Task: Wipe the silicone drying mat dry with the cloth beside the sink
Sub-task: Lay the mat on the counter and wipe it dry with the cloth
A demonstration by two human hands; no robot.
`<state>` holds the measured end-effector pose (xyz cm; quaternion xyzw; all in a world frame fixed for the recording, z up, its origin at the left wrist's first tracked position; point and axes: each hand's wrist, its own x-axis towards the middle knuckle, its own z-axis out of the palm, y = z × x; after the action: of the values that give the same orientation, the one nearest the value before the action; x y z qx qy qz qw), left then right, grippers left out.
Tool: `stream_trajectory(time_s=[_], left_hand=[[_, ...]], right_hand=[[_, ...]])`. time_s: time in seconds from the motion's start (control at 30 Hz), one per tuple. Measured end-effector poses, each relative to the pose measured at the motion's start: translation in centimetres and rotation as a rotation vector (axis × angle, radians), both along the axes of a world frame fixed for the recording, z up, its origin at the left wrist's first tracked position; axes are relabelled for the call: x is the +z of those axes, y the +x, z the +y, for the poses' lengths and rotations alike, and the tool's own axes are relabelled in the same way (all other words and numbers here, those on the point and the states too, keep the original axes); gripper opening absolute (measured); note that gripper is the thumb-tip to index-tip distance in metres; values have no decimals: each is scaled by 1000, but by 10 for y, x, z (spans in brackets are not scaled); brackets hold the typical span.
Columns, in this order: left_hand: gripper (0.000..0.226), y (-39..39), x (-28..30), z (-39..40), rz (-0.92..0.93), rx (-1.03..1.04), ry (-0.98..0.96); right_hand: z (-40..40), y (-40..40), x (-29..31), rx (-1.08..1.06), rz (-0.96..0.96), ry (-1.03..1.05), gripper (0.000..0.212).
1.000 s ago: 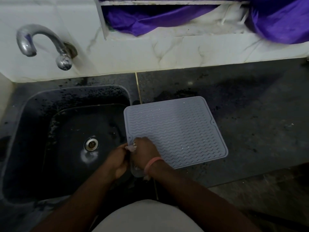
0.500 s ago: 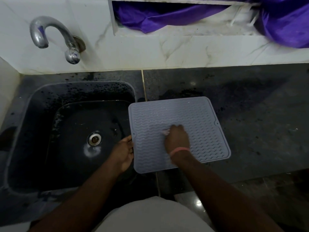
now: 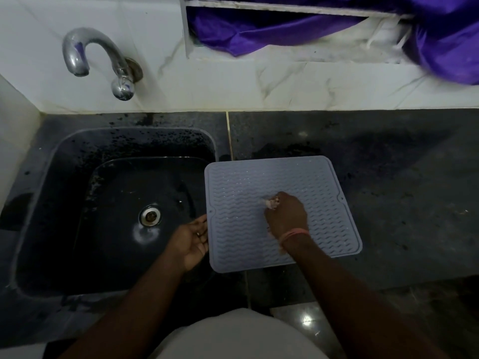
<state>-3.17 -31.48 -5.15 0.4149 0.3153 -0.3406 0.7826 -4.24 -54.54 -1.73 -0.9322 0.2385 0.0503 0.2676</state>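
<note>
A grey silicone drying mat [image 3: 318, 182] with wavy ridges lies flat on the dark counter, its left edge hanging over the sink. My right hand [image 3: 286, 216] rests on the middle of the mat, fist closed on a small pale cloth [image 3: 269, 202] that peeks out at the knuckles and presses on the mat. My left hand [image 3: 193, 240] holds the mat's left edge over the sink, fingers curled at the rim. Small water drops glint on the mat's far part.
A black sink [image 3: 64, 203] with a metal drain [image 3: 149, 215] lies to the left, a chrome tap [image 3: 85, 53] above it on the white marble wall. Dark wet counter [image 3: 401, 190] stretches right of the mat. Purple fabric [image 3: 272, 27] hangs in the window recess.
My right hand with the cloth moved from the mat's near-left corner to its middle. My left hand stayed at the left edge. The camera view shifted slightly.
</note>
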Motion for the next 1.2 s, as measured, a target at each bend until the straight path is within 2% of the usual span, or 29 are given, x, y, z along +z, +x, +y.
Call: stream_trajectory(time_s=[0.1, 0.17, 0.23, 0.3, 0.33, 0.43, 0.5, 0.67, 0.73, 0.83, 0.9, 1.0, 1.1, 1.13, 1.2], left_hand=[[32, 1, -5, 1, 41, 57, 29], [48, 0, -5, 4, 69, 85, 4], [66, 0, -7, 8, 104, 115, -54], [78, 0, -11, 13, 123, 118, -120], [79, 2, -13, 15, 135, 114, -131], [72, 5, -14, 13, 133, 59, -124], [69, 5, -16, 12, 144, 54, -122], [68, 6, -14, 24, 146, -28, -140], [75, 8, -14, 30, 151, -31, -171], [85, 8, -15, 35, 185, -61, -276], [79, 6, -15, 34, 209, -50, -313], [64, 5, -8, 28, 143, -119, -213], [39, 4, -3, 22, 40, -264, -58], [36, 3, -3, 21, -6, -315, -6], [45, 0, -7, 16, -109, -354, 89]], right_hand=[[69, 1, -12, 268, 17, -25, 10], [120, -1, -8, 449, 58, 128, 10], [138, -1, 0, 498, 74, 312, 16], [118, 1, 9, 311, 23, 413, 17], [98, 2, 11, 194, 0, 399, 19], [30, 0, 14, 11, 2, 137, 22], [15, -4, 11, -57, 21, 28, 21], [79, -9, -10, -44, 40, -7, 20], [114, -3, -11, 54, 68, -12, 18], [160, 3, 0, 246, 116, 171, 17], [161, 5, 7, 210, 83, 247, 22], [108, -3, 16, 65, 27, 88, 31], [27, -25, 27, -262, -9, 33, 32], [-1, -31, 27, -337, -15, -11, 33], [-48, -38, 21, -410, -22, -64, 28]])
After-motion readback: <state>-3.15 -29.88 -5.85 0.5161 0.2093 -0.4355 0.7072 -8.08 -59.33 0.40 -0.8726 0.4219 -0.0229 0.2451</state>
